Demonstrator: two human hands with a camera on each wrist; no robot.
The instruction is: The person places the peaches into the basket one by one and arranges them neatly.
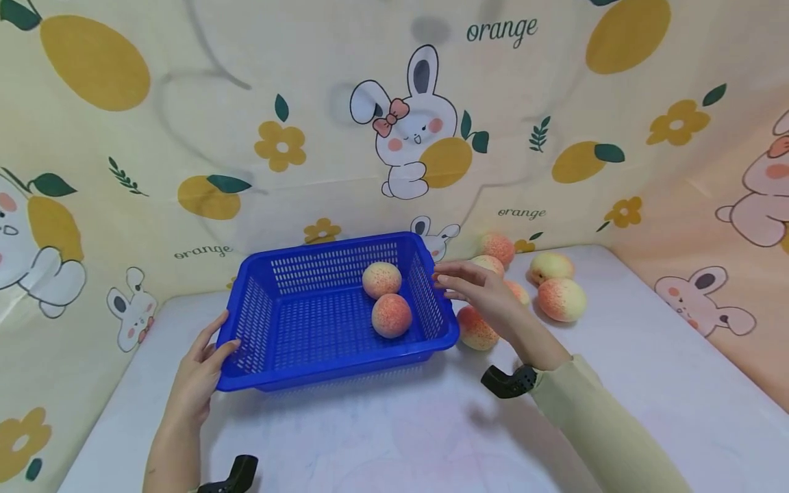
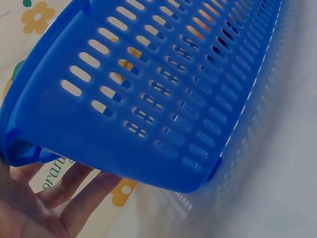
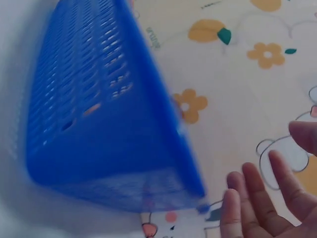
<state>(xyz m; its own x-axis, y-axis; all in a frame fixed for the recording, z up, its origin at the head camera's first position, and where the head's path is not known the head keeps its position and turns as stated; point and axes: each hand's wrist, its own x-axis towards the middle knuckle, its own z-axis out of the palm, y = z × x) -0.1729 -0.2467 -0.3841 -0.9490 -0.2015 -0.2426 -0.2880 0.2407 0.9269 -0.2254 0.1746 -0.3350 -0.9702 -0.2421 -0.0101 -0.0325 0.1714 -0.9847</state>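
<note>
A blue plastic basket [image 1: 333, 370] with slotted sides is at the middle of the head view. Two red-and-yellow peaches, a paler one [image 1: 381, 281] and a redder one [image 1: 391, 315], lie toward its right end. My left hand [image 1: 196, 380] grips the basket's left rim, thumb on top; in the left wrist view its fingers [image 2: 89, 201] reach beneath the rim. Beside the right rim is my right hand [image 1: 477, 291], fingers extended and slightly bent. The right wrist view shows that hand [image 3: 272, 208] apart from the basket [image 3: 99, 148], holding nothing.
Several more peaches lie on the white table [image 1: 382, 438] right of the basket, among them one [image 1: 561, 300] at the far right and one [image 1: 476, 329] close to the rim. A patterned cloth [image 1: 320, 61] stands behind the table.
</note>
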